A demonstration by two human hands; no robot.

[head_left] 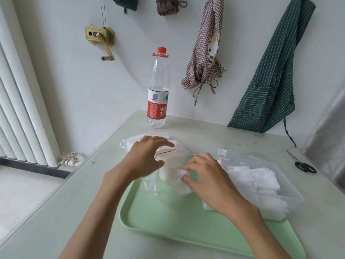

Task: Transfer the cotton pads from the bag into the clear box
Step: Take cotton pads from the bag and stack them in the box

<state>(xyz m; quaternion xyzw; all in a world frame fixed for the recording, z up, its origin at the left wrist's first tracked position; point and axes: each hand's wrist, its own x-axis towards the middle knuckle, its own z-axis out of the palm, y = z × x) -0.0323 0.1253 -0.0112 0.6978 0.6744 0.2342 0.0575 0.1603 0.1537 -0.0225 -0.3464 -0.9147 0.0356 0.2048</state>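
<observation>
Two hands work over a pale green bench, and from the left edge the view first takes in a white ribbed radiator (pixel 22 101) with a valve (pixel 71 159) at its foot, then a brass crank fixture (pixel 101 39) on the wall. Further right a clear water bottle (pixel 158 88) with a red cap stands upright at the back of the bench. In front of it the left hand (pixel 147 156) curls its fingers over the mouth of the bag (pixel 168 165), a clear zip bag with a red seal line, gripping the plastic near the seal. The bag lies partly over the far left corner of a light green tray (pixel 168 227). The right hand (pixel 207 174) has its fingertips (pixel 184 178) bent at the bag's opening, pinching a white cotton pad (pixel 182 171) there. Just right of that hand sits the clear box (pixel 291 191), its near end on the tray, with a heap of cotton pads (pixel 257 178) inside. Black-handled scissors (pixel 303 165) lie on the bench beyond the box, and a checked apron (pixel 205 58) and a green striped apron (pixel 274 77) hang on the wall
</observation>
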